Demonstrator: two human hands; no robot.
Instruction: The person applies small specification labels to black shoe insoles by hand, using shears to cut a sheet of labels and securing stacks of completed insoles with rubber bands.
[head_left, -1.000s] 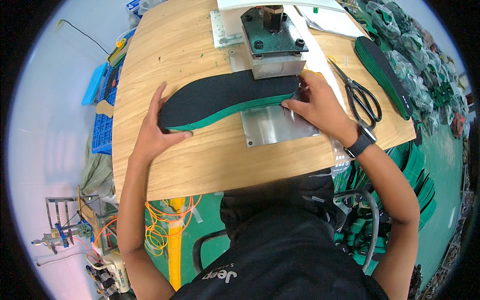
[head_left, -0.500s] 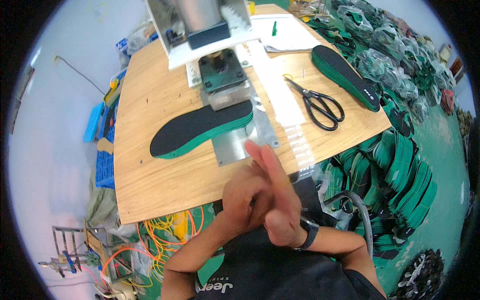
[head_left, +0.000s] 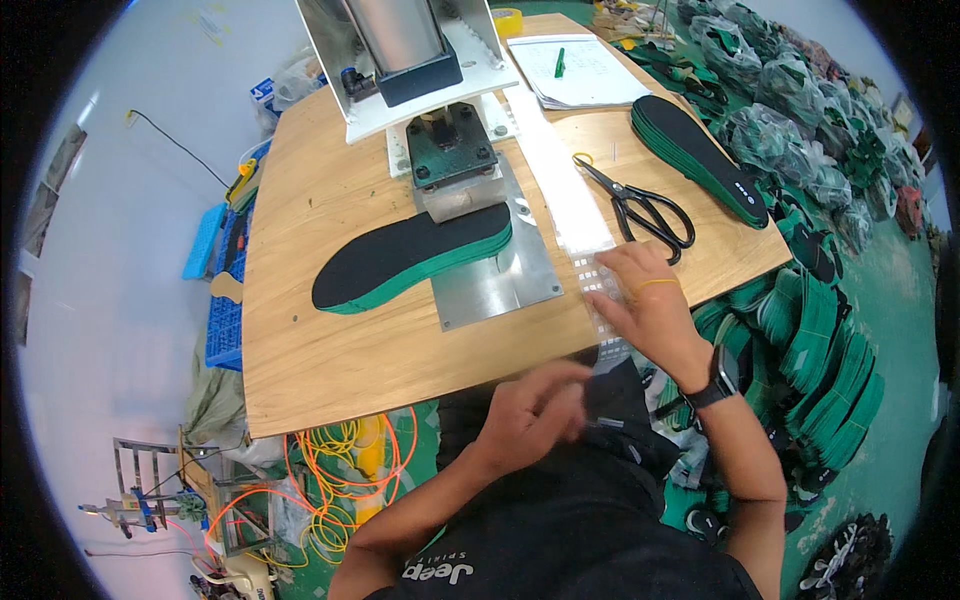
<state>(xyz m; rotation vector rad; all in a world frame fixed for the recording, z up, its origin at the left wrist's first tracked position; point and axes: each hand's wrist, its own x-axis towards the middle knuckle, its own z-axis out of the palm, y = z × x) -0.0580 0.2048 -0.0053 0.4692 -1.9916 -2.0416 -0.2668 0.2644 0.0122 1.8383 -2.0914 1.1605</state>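
Observation:
My right hand (head_left: 652, 308) rests at the strip of small labels (head_left: 590, 283), fingers bent over it and thumb apart from them. My left hand (head_left: 528, 418), slightly blurred, hovers off the table's front edge near the strip's lower end, fingers loosely bent and apart, with nothing visible in it. Left of the strip, a small stack of black-topped green insoles (head_left: 400, 255) lies with its right end on a metal plate (head_left: 500, 295), under the block of a press (head_left: 450, 165). Black-handled scissors (head_left: 650, 215) lie just beyond my right hand.
More stacked insoles (head_left: 697, 160) lie at the table's right edge. Behind are a notebook (head_left: 600, 85) with a green pen (head_left: 560, 63) and a yellow tape roll (head_left: 507, 22). Bundled green insoles (head_left: 800, 350) and plastic bags (head_left: 770, 130) cover the floor at right; hoses (head_left: 335, 470) lie below left.
My hands, together before, have come apart. The right has moved right onto the label strip; the left has dropped lower near the table's front edge. The insoles stay under the press.

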